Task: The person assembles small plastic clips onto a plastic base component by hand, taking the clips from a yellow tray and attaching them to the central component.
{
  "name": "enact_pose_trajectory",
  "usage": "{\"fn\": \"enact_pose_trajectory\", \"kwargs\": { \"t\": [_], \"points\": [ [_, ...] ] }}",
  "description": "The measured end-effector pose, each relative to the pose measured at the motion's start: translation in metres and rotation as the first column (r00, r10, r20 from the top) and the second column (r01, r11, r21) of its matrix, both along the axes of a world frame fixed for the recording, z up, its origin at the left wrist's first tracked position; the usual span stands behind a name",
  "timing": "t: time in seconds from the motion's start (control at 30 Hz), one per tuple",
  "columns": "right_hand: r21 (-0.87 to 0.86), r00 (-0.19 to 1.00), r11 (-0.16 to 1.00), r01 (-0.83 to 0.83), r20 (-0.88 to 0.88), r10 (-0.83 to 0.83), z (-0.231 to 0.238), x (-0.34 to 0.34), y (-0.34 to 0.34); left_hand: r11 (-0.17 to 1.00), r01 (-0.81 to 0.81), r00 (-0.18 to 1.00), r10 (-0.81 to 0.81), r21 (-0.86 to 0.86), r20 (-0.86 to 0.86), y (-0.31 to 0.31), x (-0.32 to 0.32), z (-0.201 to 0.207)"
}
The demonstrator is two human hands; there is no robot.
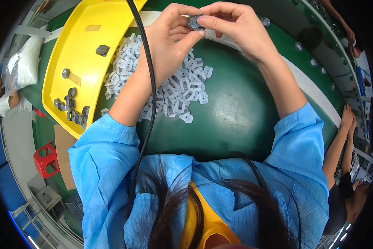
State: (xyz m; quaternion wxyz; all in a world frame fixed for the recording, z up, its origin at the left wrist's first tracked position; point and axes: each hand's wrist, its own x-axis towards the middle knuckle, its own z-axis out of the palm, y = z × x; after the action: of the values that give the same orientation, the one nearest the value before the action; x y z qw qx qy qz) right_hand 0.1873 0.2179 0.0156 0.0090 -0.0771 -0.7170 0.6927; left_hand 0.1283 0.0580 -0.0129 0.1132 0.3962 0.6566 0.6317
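Observation:
Both my hands meet at the far edge of the green table [236, 112], around a small dark grey round part [194, 23] with a ribbed rim. My left hand [170, 33] pinches it between thumb and fingers from the left. From the right, the thumb and fingers of my right hand [236, 25] press on it; some fingertips are hidden behind it. Below my left hand and forearm spreads a heap of small whitish translucent plastic pieces [178, 93]. Similar dark grey round parts [72, 103] lie grouped in the yellow tray [80, 45] to the left.
A black cable [153, 95] hangs across the view over my left forearm. Beyond my right arm, several small parts [313, 62] sit spaced along a green strip past a white edge. Other people's arms [340, 141] show at right. A red stool [46, 159] and white bag [26, 62] are left.

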Motion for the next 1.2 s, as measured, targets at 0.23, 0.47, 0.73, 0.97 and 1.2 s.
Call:
{"fn": "enact_pose_trajectory", "kwargs": {
  "t": [0.23, 0.47, 0.73, 0.97, 1.2],
  "points": [
    [-0.013, 0.983, 0.986, -0.169, 0.069, 0.169, 0.002, -0.001, 0.016, 0.984, 0.032, 0.960, -0.080, -0.178, -0.269, -0.007, -0.011, 0.002],
    [0.629, 0.981, 0.776, 0.045, -0.174, 0.084, 0.009, 0.012, 0.000, 0.993, -0.048, 0.915, 0.000, -0.108, -0.404, -0.008, -0.008, 0.007],
    [0.193, 0.863, 0.981, -0.003, -0.495, 0.100, -0.022, 0.001, -0.002, 0.984, -0.135, 0.937, 0.090, -0.113, -0.336, -0.002, 0.009, 0.014],
    [-0.202, 0.977, 0.960, -0.194, -0.125, 0.171, 0.016, 0.010, -0.005, 0.998, -0.006, 0.936, 0.027, 0.061, -0.350, -0.005, 0.004, 0.003],
    [-0.304, 0.986, 0.952, -0.032, 0.149, 0.081, -0.007, -0.009, 0.030, 0.975, -0.025, 0.850, -0.095, -0.221, -0.518, -0.022, -0.018, 0.018]
  ]
}}
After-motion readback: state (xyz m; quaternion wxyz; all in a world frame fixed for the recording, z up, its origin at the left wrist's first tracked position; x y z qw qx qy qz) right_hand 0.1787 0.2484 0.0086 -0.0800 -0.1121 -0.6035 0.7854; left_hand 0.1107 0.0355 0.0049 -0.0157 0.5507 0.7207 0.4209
